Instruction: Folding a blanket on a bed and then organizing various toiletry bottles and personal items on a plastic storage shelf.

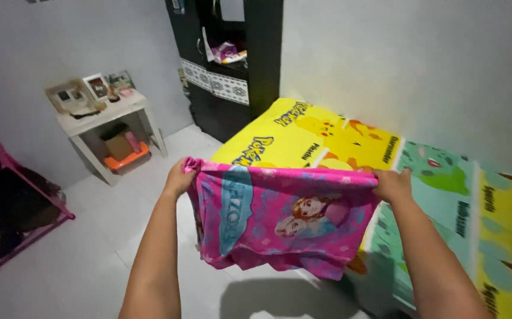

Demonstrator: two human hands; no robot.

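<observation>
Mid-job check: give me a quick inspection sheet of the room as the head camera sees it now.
Surface: mattress with a yellow and green cartoon sheet, on the white tiled floor.
Job's things: pink cloth with cartoon figures, held up by its top edge, hanging folded.
Clutter: side table with picture frames; orange tray and box beneath; pink rack at far left.
Grippers: left hand and right hand each shut on a top corner.
Cables: nothing seen.
Surroundings: white walls, black cabinet at the mattress's far end.
</observation>
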